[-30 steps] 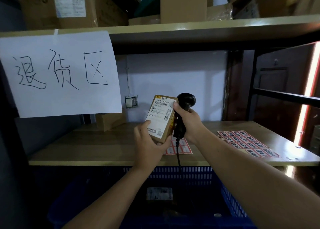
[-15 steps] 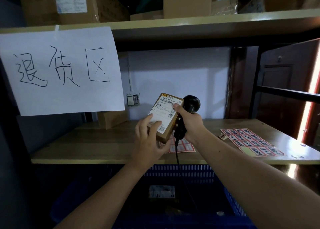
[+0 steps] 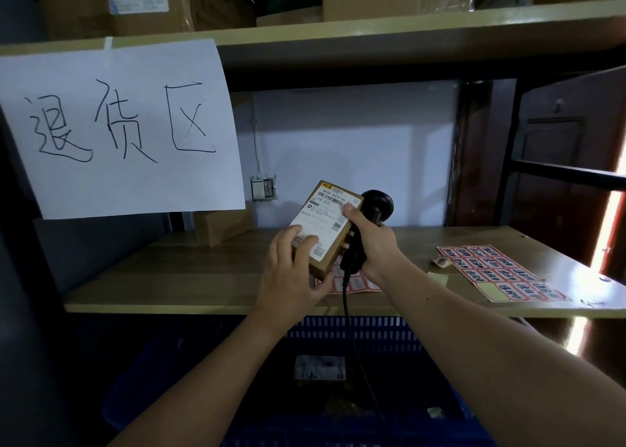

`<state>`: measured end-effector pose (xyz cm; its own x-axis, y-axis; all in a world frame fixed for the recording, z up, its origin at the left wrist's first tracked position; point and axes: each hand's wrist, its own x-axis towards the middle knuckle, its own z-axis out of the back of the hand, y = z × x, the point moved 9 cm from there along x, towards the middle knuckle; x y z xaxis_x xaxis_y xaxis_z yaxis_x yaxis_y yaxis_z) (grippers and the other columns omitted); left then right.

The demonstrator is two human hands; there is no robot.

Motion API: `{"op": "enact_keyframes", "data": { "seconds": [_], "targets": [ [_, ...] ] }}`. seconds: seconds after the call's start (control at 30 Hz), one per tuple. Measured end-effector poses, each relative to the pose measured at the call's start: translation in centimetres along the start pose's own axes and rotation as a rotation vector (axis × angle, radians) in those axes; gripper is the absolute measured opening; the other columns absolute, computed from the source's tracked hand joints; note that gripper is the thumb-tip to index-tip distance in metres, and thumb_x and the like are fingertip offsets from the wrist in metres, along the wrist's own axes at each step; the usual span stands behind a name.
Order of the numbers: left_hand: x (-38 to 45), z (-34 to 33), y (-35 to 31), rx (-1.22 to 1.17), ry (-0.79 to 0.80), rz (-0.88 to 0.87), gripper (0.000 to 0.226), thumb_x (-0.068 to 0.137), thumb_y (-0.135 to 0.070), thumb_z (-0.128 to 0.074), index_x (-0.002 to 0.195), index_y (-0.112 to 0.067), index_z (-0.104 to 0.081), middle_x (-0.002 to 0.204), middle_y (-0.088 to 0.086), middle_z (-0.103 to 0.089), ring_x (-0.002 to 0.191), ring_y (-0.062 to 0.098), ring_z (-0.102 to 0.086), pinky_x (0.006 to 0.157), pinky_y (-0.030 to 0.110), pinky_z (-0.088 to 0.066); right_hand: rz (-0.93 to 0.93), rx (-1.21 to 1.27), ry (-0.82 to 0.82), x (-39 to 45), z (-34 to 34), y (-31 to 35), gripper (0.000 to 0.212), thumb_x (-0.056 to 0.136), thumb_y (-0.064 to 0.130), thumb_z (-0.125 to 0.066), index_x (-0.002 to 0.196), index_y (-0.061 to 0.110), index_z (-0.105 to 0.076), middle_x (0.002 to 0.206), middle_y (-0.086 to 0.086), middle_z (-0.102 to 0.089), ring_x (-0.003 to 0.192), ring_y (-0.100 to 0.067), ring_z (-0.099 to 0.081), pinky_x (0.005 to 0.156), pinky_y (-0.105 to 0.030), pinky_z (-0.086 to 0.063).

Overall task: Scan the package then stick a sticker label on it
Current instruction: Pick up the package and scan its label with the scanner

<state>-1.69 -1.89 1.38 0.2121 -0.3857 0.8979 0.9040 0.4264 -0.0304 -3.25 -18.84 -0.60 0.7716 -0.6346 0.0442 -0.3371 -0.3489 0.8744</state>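
A small brown package with a white shipping label is held above the wooden shelf, tilted back. My left hand grips its lower end, fingers spread over the label. My right hand holds a black corded scanner against the package's right side, thumb pressed on the label's upper right corner. A red sticker sheet lies on the shelf to the right. Another sticker sheet lies partly hidden under the package.
A white paper sign hangs from the upper shelf at left. A small cardboard box stands at the back. A blue basket holding a parcel sits below. Boxes fill the top shelf.
The package has tilted further back and my left fingers have slid up onto its label. My right thumb now presses the label's corner while still holding the scanner.
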Motion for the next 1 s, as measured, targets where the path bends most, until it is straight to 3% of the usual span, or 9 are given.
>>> {"op": "enact_keyframes", "data": {
  "seconds": [0.2, 0.43, 0.63, 0.83, 1.0],
  "targets": [
    [0.0, -0.7, -0.8, 0.016, 0.006, -0.081, 0.059, 0.077, -0.043, -0.067, 0.121, -0.009, -0.045, 0.13, 0.011, -0.04, 0.125, 0.028, -0.039, 0.1, 0.04, -0.044, -0.02, 0.005, -0.027, 0.1, 0.7, -0.1, 0.046, 0.076, 0.026, -0.084, 0.111, 0.003, -0.065, 0.095, -0.012, -0.08, 0.086, -0.03, -0.077, 0.073, -0.043, -0.062],
    [0.8, -0.7, -1.4, -0.01, -0.023, -0.137, 0.052, 0.075, -0.034, -0.073, 0.115, -0.01, -0.049, 0.123, 0.013, -0.05, 0.121, 0.028, -0.045, 0.095, 0.041, -0.046, -0.049, -0.001, -0.008, 0.2, 1.1, -0.3, 0.046, 0.08, 0.028, -0.08, 0.115, 0.002, -0.066, 0.102, -0.015, -0.078, 0.094, -0.033, -0.075, 0.086, -0.05, -0.06],
    [1.7, -0.9, -1.0, 0.175, 0.068, -0.366, 0.05, 0.075, -0.029, -0.074, 0.115, -0.009, -0.052, 0.122, 0.019, -0.059, 0.122, 0.03, -0.045, 0.101, 0.049, -0.041, -0.105, -0.017, -0.04, 0.0, 2.3, -0.7, 0.044, 0.088, 0.039, -0.068, 0.122, 0.012, -0.061, 0.104, -0.011, -0.076, 0.09, -0.029, -0.075, 0.068, -0.039, -0.059],
    [2.3, -0.6, 0.4, 0.321, 0.161, -0.478, 0.053, 0.072, -0.026, -0.08, 0.114, -0.009, -0.053, 0.121, 0.019, -0.062, 0.122, 0.03, -0.042, 0.102, 0.05, -0.04, -0.164, -0.074, -0.063, -0.8, 2.8, -0.2, 0.022, 0.089, 0.033, -0.061, 0.1, 0.014, -0.061, 0.066, -0.003, -0.058, 0.05, -0.017, -0.055, 0.05, -0.03, -0.048],
    [2.2, -0.6, 1.3, 0.417, 0.193, -0.503, 0.059, 0.067, -0.025, -0.083, 0.114, -0.01, -0.05, 0.12, 0.019, -0.063, 0.121, 0.031, -0.042, 0.103, 0.052, -0.038, -0.166, 0.02, 0.006, -2.2, 1.3, -0.1, 0.019, 0.089, 0.031, -0.062, 0.082, 0.015, -0.053, 0.057, -0.002, -0.056, 0.044, -0.015, -0.049, 0.046, -0.026, -0.044]
  ]
}}
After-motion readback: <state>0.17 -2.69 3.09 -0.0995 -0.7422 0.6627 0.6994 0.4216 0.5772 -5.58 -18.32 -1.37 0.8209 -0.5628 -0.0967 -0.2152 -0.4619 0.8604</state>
